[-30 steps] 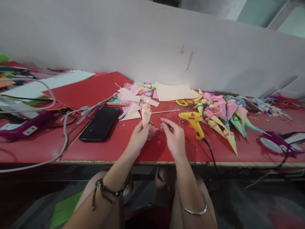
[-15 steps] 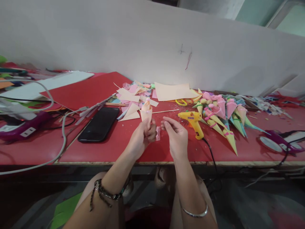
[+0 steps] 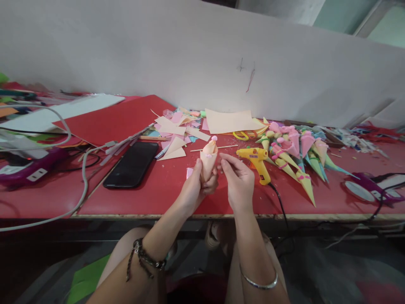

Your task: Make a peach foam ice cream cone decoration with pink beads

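My left hand (image 3: 198, 188) is closed around the lower part of a cream paper cone (image 3: 208, 166). The cone stands nearly upright, with a peach rolled piece in its mouth, a pink ball on top and small pink bits on its front rim. Just right of it, my right hand (image 3: 239, 181) has its thumb and fingertips pinched together; whatever they hold, if anything, is too small to make out. A thin wooden stick (image 3: 228, 146) lies behind the cone. A small pink piece (image 3: 189, 172) rests on the table, partly hidden by my left hand.
A yellow glue gun (image 3: 257, 162) lies right of my hands, beside a pile of coloured paper cones (image 3: 297, 147). A black phone (image 3: 131, 164) is at left. Paper scraps (image 3: 174, 131) and cream sheets (image 3: 230, 121) lie behind. Purple power strips (image 3: 34, 169) sit at the sides.
My left hand has moved right with the cone, which now tilts slightly to the right. My right hand has shifted slightly right, and the gap between the hands has narrowed.
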A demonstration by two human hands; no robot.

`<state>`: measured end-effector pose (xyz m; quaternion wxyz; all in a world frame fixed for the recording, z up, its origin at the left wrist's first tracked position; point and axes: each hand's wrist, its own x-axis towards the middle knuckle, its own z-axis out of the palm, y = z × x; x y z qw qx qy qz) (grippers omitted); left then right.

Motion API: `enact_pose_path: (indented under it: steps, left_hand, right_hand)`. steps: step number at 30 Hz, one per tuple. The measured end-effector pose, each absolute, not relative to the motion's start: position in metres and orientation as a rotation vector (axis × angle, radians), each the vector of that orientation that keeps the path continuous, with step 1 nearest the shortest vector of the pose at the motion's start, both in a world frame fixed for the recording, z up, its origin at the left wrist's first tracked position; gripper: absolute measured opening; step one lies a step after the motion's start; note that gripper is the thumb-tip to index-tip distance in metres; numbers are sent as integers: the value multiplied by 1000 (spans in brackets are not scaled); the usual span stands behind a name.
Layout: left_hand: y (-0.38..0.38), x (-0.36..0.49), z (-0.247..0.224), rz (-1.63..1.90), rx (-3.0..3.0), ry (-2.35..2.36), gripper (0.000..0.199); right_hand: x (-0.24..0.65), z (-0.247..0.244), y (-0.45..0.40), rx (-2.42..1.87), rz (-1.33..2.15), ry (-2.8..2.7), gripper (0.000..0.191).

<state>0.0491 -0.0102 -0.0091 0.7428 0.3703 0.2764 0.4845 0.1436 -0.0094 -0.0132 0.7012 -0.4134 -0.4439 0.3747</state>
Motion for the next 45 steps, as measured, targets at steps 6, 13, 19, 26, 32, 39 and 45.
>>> enact_pose_path:
  steps: [6, 13, 19, 26, 32, 39, 45]
  left_hand:
    - [-11, 50, -11, 1065, 828, 565, 46]
    - [-13, 53, -12, 1045, 835, 576, 47]
    - [-13, 53, -15, 1034, 854, 551, 46]
    - [-12, 53, -16, 1026, 870, 504, 45]
    - [-11, 51, -17, 1033, 901, 506, 48]
    - [-12, 51, -17, 1047, 956, 505, 47]
    - [-11, 51, -17, 1035, 956, 523, 44]
  right_hand:
    - [143, -13, -10, -889, 791, -931, 11]
    - [141, -9, -15, -897, 468, -1175, 8]
    - [142, -11, -15, -900, 478, -1173, 12]
    - [143, -12, -14, -884, 431, -1206, 13]
    - [142, -11, -15, -866, 496, -1189, 15]
    - [141, -8, -16, -911, 575, -1160, 12]
    - [142, -8, -16, -902, 581, -1171, 11]
